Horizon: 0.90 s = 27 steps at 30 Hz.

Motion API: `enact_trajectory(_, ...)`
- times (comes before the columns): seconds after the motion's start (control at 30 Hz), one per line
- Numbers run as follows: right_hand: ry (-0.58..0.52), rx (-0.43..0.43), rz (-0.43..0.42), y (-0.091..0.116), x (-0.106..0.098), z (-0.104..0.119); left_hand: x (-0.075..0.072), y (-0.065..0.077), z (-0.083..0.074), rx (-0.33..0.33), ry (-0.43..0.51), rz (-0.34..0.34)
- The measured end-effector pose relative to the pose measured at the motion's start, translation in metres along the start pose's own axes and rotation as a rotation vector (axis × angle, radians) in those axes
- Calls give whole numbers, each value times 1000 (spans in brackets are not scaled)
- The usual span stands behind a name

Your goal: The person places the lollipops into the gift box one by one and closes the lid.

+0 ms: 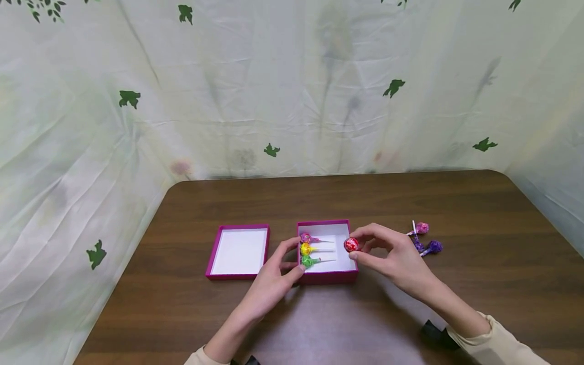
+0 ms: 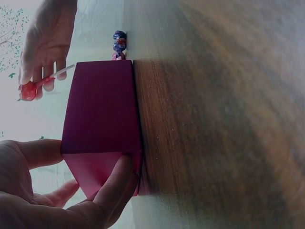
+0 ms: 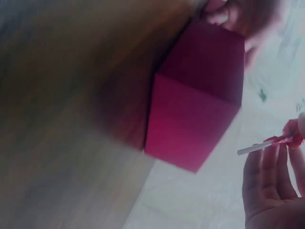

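Note:
My right hand [image 1: 401, 256] pinches a red-wrapped lollipop [image 1: 351, 245] by its head between thumb and forefinger, above the right rim of a magenta box [image 1: 330, 278]. In the left wrist view the white stick of that red lollipop [image 2: 28, 91] points toward the box. The left hand [image 1: 274, 279] holds the box at its left side, fingers along the wall and thumb at the near corner. Inside the white interior, a pink lollipop [image 1: 306, 238], a yellow lollipop [image 1: 306, 249] and a green lollipop [image 1: 307, 261] lie side by side, sticks pointing right.
Left of the box lies its magenta-rimmed lid [image 1: 240, 252], white inside facing up. Beyond the right hand are a pink lollipop [image 1: 422, 228] and purple lollipops [image 1: 435, 247] on the brown table [image 1: 319, 324]. A leaf-patterned curtain [image 1: 296, 101] hangs behind.

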State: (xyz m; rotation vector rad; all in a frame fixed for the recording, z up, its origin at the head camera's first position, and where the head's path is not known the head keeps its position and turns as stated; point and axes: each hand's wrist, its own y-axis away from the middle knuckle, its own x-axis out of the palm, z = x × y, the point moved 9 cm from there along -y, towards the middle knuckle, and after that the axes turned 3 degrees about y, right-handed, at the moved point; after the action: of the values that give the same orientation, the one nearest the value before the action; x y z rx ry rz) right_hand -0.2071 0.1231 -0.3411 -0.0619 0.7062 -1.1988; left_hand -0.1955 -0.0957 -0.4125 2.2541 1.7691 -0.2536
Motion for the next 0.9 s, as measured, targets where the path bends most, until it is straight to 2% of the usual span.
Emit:
enact_trajectory(0.2,-47,-54,-2,-5,18,10,0,-1,-1,11,-4,-3)
enact_trajectory(0.43,39,28,75,-20,45,3,1,-1,0,6,8,4)
enact_trajectory(0.63,117,91,238,-33,69,-8,1,0,-1,31,28,9)
enact_trajectory(0.9,179,71,474,-47,95,-12,2,0,-2,36,58,18)
